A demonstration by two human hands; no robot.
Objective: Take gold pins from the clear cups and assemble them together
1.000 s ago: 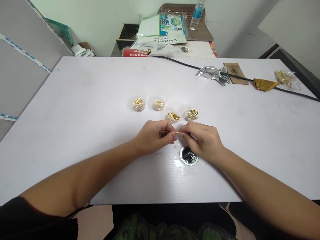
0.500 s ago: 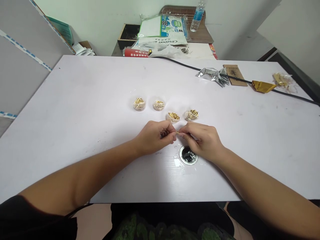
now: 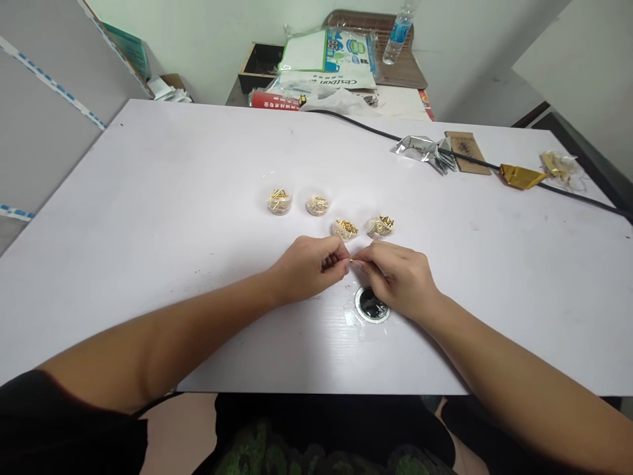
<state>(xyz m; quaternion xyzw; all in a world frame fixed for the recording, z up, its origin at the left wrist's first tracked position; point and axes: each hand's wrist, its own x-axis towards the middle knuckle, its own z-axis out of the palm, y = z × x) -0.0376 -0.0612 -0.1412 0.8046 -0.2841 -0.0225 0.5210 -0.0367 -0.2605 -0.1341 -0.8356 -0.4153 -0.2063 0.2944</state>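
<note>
My left hand [image 3: 309, 267] and my right hand [image 3: 398, 277] meet fingertip to fingertip over the white table [image 3: 148, 218]. Both are pinched on one small gold pin [image 3: 351, 261] between them. Just beyond the hands stand several small clear cups of gold pins: one [image 3: 279, 201], another [image 3: 317, 204], a third [image 3: 345, 229] and one [image 3: 380, 227] nearest my right hand. A round dish with a dark inside [image 3: 372, 305] lies under my right wrist, partly hidden.
A black cable [image 3: 494, 163] runs across the far right of the table. Crumpled silver foil [image 3: 425, 150], a brown card [image 3: 467, 152], gold foil [image 3: 521, 175] and a clear bag [image 3: 561, 163] lie beside it. Packages and a water bottle [image 3: 399, 31] sit behind the table.
The hands hold the same pinch on the pin. The view has shifted slightly, so everything sits a little higher and to the right in the picture.
</note>
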